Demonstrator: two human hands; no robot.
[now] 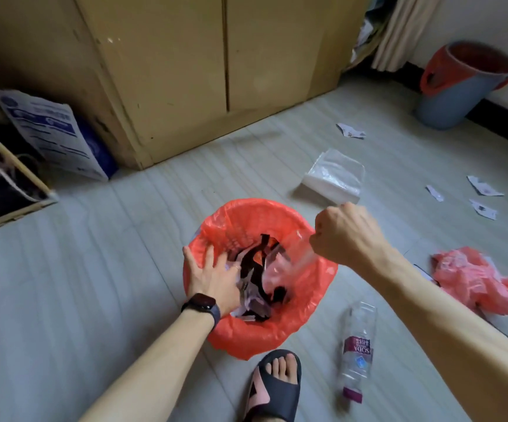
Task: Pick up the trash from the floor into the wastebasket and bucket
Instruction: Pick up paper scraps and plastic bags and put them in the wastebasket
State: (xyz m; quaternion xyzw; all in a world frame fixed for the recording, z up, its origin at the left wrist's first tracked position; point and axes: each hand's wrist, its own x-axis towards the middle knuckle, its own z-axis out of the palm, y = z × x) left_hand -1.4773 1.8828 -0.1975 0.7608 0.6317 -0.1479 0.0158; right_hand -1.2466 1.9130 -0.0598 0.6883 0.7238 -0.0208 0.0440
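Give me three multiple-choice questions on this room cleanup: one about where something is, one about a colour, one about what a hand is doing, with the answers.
1. Where is the soda bottle?
A) lying on the floor beside the wastebasket
B) inside the wastebasket
C) standing upright on a shelf

2. What colour is the wastebasket's liner bag?
A) blue
B) green
C) red

3. What is the right hand doing?
A) resting flat on the floor
B) gripping clear plastic over the wastebasket
C) holding the soda bottle

Answers:
1 A, the soda bottle lies on its side next to the wastebasket.
2 C, red plastic drapes over the rim.
3 B, its curled fingers hold the clear plastic above the opening.
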